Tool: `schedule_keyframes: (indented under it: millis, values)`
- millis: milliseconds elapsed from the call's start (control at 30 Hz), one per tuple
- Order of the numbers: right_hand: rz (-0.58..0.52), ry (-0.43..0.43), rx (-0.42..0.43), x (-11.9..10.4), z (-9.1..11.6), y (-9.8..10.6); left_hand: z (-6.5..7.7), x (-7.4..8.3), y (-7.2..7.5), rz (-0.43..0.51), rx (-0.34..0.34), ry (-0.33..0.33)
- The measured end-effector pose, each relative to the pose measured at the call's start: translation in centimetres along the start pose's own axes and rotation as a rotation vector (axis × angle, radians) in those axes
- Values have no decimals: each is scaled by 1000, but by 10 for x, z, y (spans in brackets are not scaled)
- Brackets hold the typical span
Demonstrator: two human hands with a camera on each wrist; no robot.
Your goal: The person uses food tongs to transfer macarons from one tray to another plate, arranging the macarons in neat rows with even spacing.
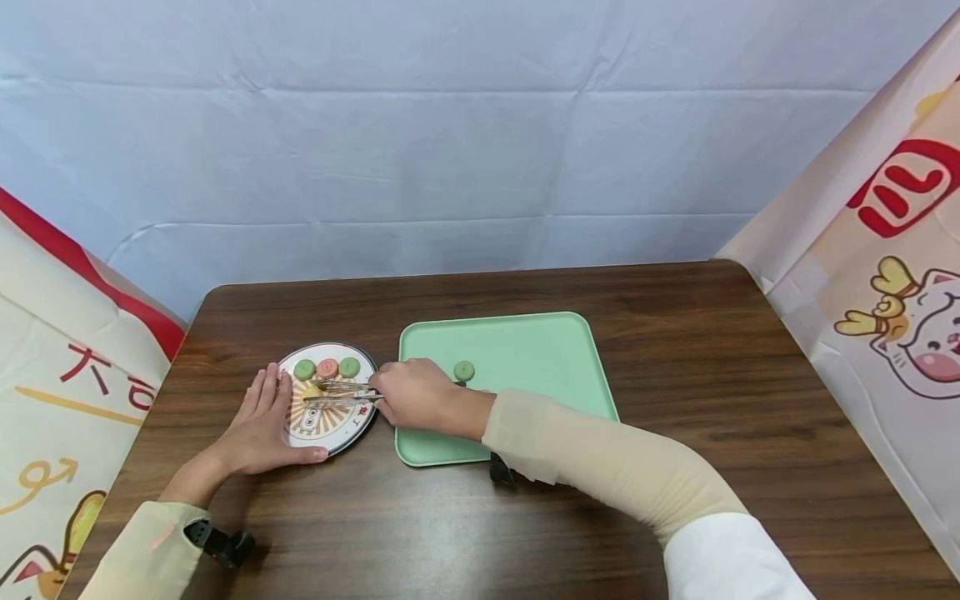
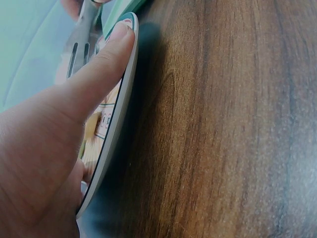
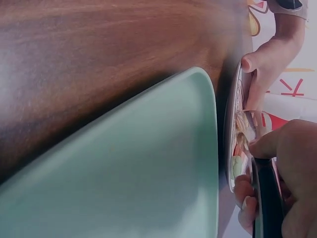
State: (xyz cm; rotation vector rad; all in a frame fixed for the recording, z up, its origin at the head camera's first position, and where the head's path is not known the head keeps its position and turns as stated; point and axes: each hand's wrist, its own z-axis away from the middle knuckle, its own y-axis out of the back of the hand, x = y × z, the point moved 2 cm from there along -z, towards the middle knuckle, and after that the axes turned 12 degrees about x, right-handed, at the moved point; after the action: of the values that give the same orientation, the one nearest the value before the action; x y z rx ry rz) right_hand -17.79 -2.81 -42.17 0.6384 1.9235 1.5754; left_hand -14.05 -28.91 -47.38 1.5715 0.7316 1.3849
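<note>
A round white plate [image 1: 347,433] with a printed sunburst holds a green macaron [image 1: 304,370], a pink macaron [image 1: 327,369] and another green macaron [image 1: 349,368] in a row. Below them a yellow macaron [image 1: 310,392] lies between the tips of metal tongs [image 1: 341,401]. My right hand [image 1: 420,396] grips the tongs by their black handle [image 3: 267,198]. With fingers extended, my left hand [image 1: 262,429] rests against the plate's left side, its thumb [image 2: 106,62] on the rim. Whether the tongs press the yellow macaron cannot be told.
A light green tray [image 1: 540,358] lies right of the plate, partly under my right forearm. One green macaron [image 1: 464,371] sits on it. Both stand on a dark wooden table [image 1: 675,358], with a pale cloth backdrop [image 1: 480,150] behind.
</note>
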Motion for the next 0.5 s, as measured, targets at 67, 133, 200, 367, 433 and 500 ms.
schedule_keyframes:
  millis: [67,133,200,367,433,500]
  values:
    - [9,2,-3,-1,-1,-2,0,-1,-1,-2,-4,1]
    - [16,4,-5,-3,-2,-4,0,-1,-1,-1,-10,3]
    - [17,1,-5,-3,-2,-5,-1,-2,-1,-10,-18,9]
    - [6,-5,6,-4,-2,-5,-1,-3,-1,-11,-22,15]
    - [5,-8,7,-5,-2,-5,-1,-2,-1,-9,-22,17]
    - [1,-13,7,-6,-3,-4,0,-2,0,-6,-21,16]
